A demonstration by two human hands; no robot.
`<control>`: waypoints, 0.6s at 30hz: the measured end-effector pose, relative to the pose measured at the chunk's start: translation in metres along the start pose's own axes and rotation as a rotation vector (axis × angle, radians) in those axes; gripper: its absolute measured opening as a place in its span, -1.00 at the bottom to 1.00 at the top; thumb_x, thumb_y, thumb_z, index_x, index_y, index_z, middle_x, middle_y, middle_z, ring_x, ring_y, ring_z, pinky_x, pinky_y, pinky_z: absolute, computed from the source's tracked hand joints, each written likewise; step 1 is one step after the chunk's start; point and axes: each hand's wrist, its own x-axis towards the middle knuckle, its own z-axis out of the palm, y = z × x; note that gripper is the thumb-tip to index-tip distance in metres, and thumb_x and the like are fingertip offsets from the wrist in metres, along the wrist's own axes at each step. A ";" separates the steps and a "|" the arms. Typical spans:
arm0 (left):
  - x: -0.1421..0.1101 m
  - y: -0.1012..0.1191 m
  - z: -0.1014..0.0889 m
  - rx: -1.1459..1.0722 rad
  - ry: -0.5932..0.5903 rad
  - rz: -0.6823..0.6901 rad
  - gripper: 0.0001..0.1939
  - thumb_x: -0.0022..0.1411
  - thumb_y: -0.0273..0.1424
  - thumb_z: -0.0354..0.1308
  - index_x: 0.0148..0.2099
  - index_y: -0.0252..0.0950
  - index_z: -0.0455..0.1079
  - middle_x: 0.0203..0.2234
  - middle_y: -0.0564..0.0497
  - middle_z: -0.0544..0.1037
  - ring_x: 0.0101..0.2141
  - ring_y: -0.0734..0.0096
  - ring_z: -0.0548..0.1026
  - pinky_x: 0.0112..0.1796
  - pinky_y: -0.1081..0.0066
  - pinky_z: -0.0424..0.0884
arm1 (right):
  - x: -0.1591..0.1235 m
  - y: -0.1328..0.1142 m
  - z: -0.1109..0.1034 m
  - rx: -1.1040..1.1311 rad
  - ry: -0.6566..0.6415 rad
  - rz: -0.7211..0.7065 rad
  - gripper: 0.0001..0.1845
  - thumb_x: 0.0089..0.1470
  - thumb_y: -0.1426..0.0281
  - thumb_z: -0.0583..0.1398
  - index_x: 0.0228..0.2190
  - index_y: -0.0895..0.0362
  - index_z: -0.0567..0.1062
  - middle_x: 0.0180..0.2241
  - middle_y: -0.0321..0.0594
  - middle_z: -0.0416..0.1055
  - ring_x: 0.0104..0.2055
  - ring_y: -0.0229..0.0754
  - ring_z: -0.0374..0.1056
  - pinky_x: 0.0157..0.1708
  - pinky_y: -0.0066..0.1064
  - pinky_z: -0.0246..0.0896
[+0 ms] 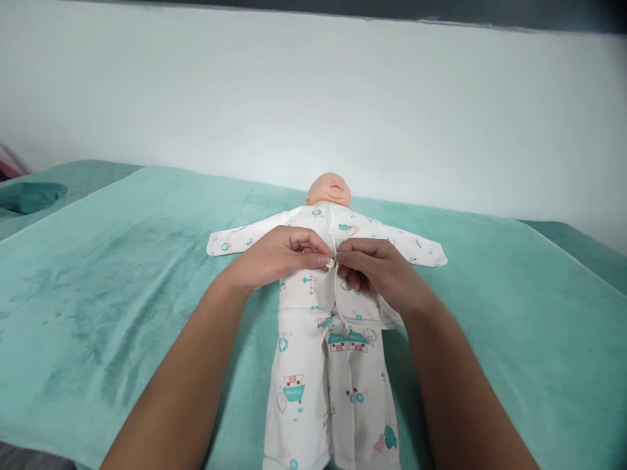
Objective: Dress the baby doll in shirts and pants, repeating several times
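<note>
Long-sleeved baby top (300,291), white with a teal and pink print, lies face up in the middle of my view, straight ahead of me on a bed. Nearest to me, the legs of the matching baby trousers (365,418) run down to the bottom edge of the picture; at the lower left corner I see a bit of dark grey floor (29,457). My two bare forearms reach in from either side, and the hands meet at the front opening of the top.

My left hand (289,253) is closed in a pinch, thumb and index finger on a small pale snap fastener (330,263) at the edge of the cloth. My right hand (375,261) pinches the facing edge just beside it, thumb against index finger, the other fingers loosely curled below. Their fingertips nearly touch; the camera is too far off for me to tell whether the fastener is joined. Below them the front edges part slightly toward the hem.

Beyond the hands, the sleeves (425,250) stretch out to both sides, and a doll's head (327,192) lies at the neckline. Teal plush bedding (122,294) spreads around it all, up to a plain white wall (313,98) topped by a dark strip (343,9).
</note>
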 end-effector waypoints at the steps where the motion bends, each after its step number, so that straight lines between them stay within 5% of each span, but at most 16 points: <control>1: 0.000 0.000 0.000 -0.002 -0.002 0.001 -0.86 0.11 -0.32 0.30 -0.30 -0.29 0.55 -0.35 -0.03 0.61 -0.29 0.37 0.53 -0.21 0.37 0.44 | 0.000 0.000 0.000 0.004 -0.004 -0.002 -0.70 0.10 0.25 0.20 -0.58 0.15 0.44 -0.65 -0.34 0.30 -0.61 -0.38 0.18 -0.63 -0.53 0.00; 18: 0.003 -0.006 0.004 0.087 0.119 -0.026 -0.82 -0.02 -0.32 0.38 -0.43 -0.29 0.46 -0.46 0.03 0.54 -0.40 0.44 0.46 -0.38 0.43 0.35 | 0.001 0.003 -0.008 -0.007 -0.097 0.055 -0.84 0.01 0.32 0.28 -0.34 0.12 0.48 -0.58 -0.35 0.38 -0.56 -0.35 0.28 -0.59 -0.53 0.15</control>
